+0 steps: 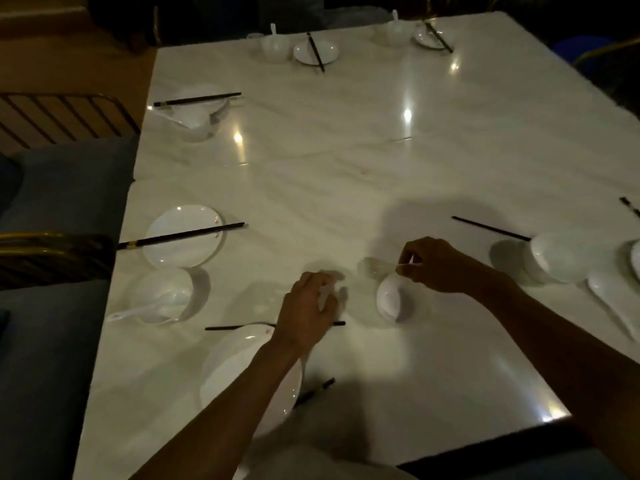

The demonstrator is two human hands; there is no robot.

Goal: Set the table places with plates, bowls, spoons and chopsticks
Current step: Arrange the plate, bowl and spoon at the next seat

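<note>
My right hand pinches the handle of a white spoon between thumb and fingertips; the spoon's scoop hangs below the fingers, tilted, its lower end close to the white marble table. I cannot tell whether the scoop touches the surface.

My left hand is curled, fingers bent round a pale, blurred object just beyond the fingertips; I cannot identify that object. A black chopstick lies directly under this hand, projecting to both sides of it. The near plate sits below the left wrist, partly covered by the forearm. A second chopstick shows just beside that plate's right edge.

To the right of the right-hand fingers: an upturned-looking bowl, a loose spoon near it, and a single chopstick ending at the bowl.

To the left of the left-hand fingers: a bowl holding a spoon, and beyond it a plate with chopsticks laid across.

Further out, along the left edge, a setting with chopsticks on top. At the far edge, two settings: plate with bowl, and plate with bowl.
</note>
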